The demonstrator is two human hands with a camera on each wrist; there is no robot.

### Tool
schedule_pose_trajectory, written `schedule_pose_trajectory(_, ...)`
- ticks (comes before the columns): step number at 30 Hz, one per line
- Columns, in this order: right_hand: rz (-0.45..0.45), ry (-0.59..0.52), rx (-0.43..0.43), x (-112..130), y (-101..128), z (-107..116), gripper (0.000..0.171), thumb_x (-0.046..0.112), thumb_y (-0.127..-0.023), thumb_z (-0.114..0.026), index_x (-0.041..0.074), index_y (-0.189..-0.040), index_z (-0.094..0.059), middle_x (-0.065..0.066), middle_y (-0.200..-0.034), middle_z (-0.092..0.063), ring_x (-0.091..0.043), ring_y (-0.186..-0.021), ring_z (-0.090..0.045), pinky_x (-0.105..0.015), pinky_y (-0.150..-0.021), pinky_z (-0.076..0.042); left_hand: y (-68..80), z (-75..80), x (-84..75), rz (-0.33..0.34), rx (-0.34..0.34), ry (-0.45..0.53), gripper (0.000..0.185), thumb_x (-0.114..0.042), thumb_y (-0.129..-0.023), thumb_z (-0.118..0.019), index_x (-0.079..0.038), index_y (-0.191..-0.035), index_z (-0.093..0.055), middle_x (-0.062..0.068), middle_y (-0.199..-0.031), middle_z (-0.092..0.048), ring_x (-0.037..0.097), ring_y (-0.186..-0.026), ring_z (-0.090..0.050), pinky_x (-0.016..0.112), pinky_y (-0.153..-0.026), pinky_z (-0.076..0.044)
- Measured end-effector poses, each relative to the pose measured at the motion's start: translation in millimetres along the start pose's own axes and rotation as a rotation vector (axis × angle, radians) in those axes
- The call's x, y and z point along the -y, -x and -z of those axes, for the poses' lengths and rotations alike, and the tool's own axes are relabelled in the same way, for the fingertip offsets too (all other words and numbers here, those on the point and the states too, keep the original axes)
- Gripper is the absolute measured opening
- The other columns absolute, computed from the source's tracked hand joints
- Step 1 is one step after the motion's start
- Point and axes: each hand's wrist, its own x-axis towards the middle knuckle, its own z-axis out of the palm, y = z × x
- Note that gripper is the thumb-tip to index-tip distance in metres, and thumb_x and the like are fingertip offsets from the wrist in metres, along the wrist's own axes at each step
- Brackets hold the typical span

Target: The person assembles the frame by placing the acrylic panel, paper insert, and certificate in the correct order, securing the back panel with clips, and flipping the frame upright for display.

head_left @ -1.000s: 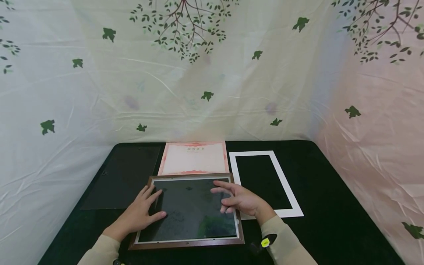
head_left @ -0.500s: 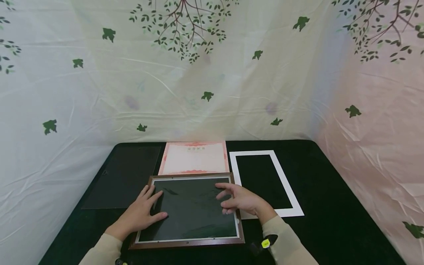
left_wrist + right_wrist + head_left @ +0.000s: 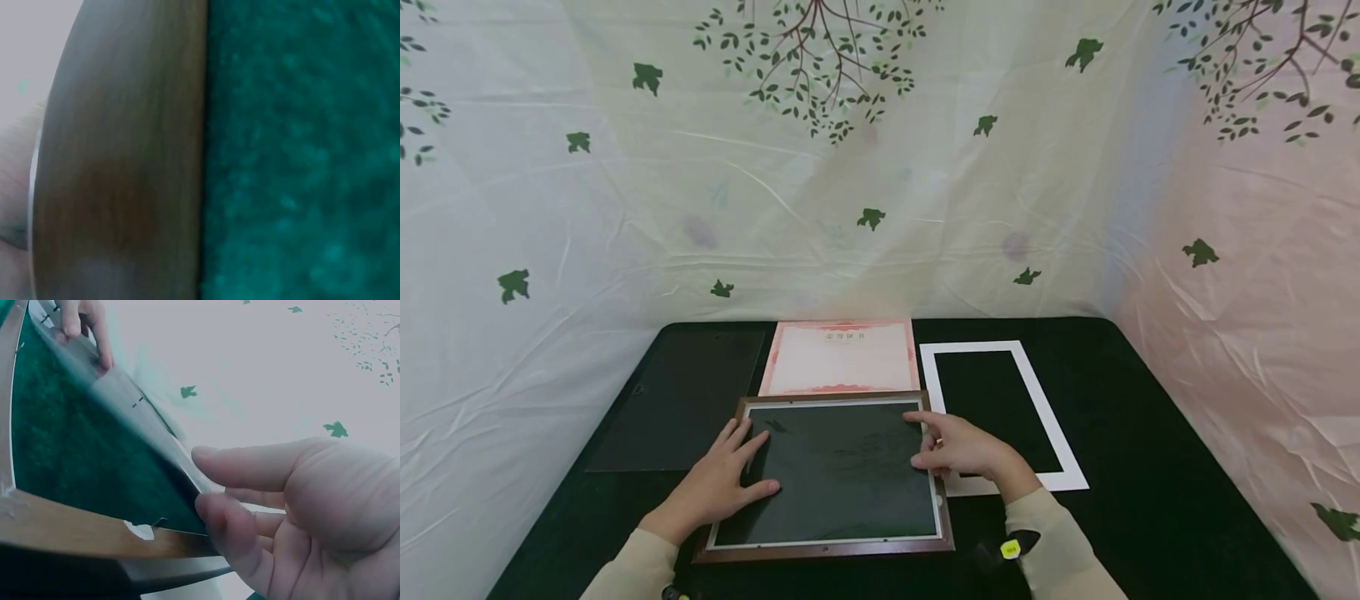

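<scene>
A brown wooden picture frame [image 3: 823, 551] lies on the dark table, its white-edged inner side upward. Inside it is a glossy clear pane [image 3: 842, 475] with faint reflections. My left hand [image 3: 718, 471] rests over the frame's left side, fingers spread and thumb reaching onto the pane. At the right side is my right hand [image 3: 966, 450], index finger stretched to the top right corner, thumb at the inner edge. The right wrist view shows a gap between thumb [image 3: 244, 465] and index finger, right beside the frame. Close up, the wooden side [image 3: 125, 150] fills much of the left wrist view.
Behind the frame lies a pink-bordered certificate [image 3: 842, 358]. A white mat border [image 3: 1052, 482] lies to the right, partly under my right hand. On the left is a thin dark board [image 3: 677, 400]. A patterned curtain [image 3: 880, 183] stands around the table.
My right hand has shifted right, from above the pane to the frame's right edge, its lower fingers drawn in. Reflections in the pane have changed. The left hand has stayed nearly still.
</scene>
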Motion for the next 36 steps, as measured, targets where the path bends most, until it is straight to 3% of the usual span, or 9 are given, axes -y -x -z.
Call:
schedule_pose_trajectory(7, -0.026, 0.092, -0.028, -1.1, 2.0, 1.3, 0.069, 0.023, -0.084, -0.076, 0.017, -0.145, -0.043, -0.005, -0.073, -0.061, -0.017, -0.059, -0.051, -0.029, -0.049, -0.039, 0.4, -1.2, 1.0, 0.009, 0.013, -0.001, 0.093, -0.073, -0.077, -0.059, -0.01, -0.144, -0.044, 0.022, -0.155, -0.023, 0.045, -0.142, -0.012, 0.068, -0.101, -0.027)
schedule_pose_trajectory(14, -0.006, 0.098, 0.005, -2.3, 7.0, 2.7, 0.065, 0.017, -0.084, -0.075, 0.009, -0.142, -0.046, -0.005, -0.071, -0.06, -0.016, -0.06, -0.05, -0.027, -0.05, -0.039, 5.0, -1.8, -3.9, 0.007, 0.015, -0.013, 0.094, -0.073, -0.077, -0.058, -0.009, -0.144, -0.044, 0.023, -0.154, -0.024, 0.046, -0.142, -0.012, 0.068, -0.102, -0.027)
schedule_pose_trajectory(17, -0.004, 0.099, 0.014, -3.1, 8.0, 3.3, 0.064, 0.016, -0.084, -0.075, 0.009, -0.141, -0.047, -0.004, -0.069, -0.058, -0.015, -0.058, -0.047, -0.026, -0.049, -0.037, 9.4, -2.4, -8.1, -0.022, 0.009, -0.035, 0.096, -0.076, -0.076, -0.057, -0.01, -0.144, -0.044, 0.023, -0.154, -0.025, 0.047, -0.141, -0.013, 0.07, -0.1, -0.025)
schedule_pose_trajectory(24, 0.002, 0.11, 0.023, -5.9, 8.5, 4.6, 0.062, 0.017, -0.083, -0.076, 0.009, -0.139, -0.05, -0.003, -0.066, -0.055, -0.013, -0.054, -0.043, -0.025, -0.046, -0.033, 26.1, 0.2, -32.4, -0.203, 0.054, 0.0, 0.102, -0.08, -0.069, -0.06, -0.02, -0.148, -0.039, 0.016, -0.157, -0.022, 0.046, -0.142, -0.012, 0.079, -0.094, -0.021)
schedule_pose_trajectory(36, 0.012, 0.152, 0.033, -11.5, 10.6, 4.6, 0.061, 0.02, -0.083, -0.077, 0.012, -0.138, -0.052, -0.002, -0.067, -0.055, -0.013, -0.055, -0.045, -0.025, -0.046, -0.034, 32.9, -7.7, -46.9, -0.191, 0.113, 0.01, 0.096, -0.08, -0.072, -0.056, -0.025, -0.149, -0.037, 0.012, -0.158, -0.021, 0.044, -0.143, -0.012, 0.081, -0.094, -0.013)
